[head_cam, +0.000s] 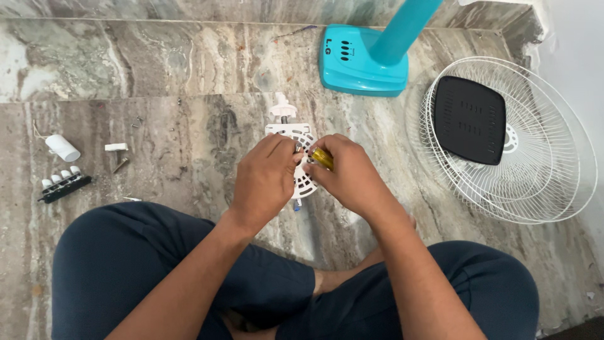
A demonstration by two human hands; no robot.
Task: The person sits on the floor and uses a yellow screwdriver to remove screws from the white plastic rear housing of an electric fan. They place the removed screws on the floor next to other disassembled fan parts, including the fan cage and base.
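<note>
Right of the white fan motor housing (pixel 296 160) lie the wire fan guards (pixel 541 157) with a black cover (pixel 469 119) on them; beyond the housing stands the teal fan base (pixel 362 63), and a switch block (pixel 63 184) sits far left. Over the housing, the left hand (pixel 264 182) clasps its edge while the right hand (pixel 349 176) is closed around a yellow-handled screwdriver (pixel 323 158). A screw seems in hand, needing steady alignment.

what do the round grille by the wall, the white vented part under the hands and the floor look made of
Round grille: thin metal wire with a white coating, judging by its fine spokes and rings. White vented part, held by the left hand and right hand: moulded plastic, matte, with slotted openings. Floor: polished stone, probably marble, with grey-brown veining and a slight sheen.
</note>
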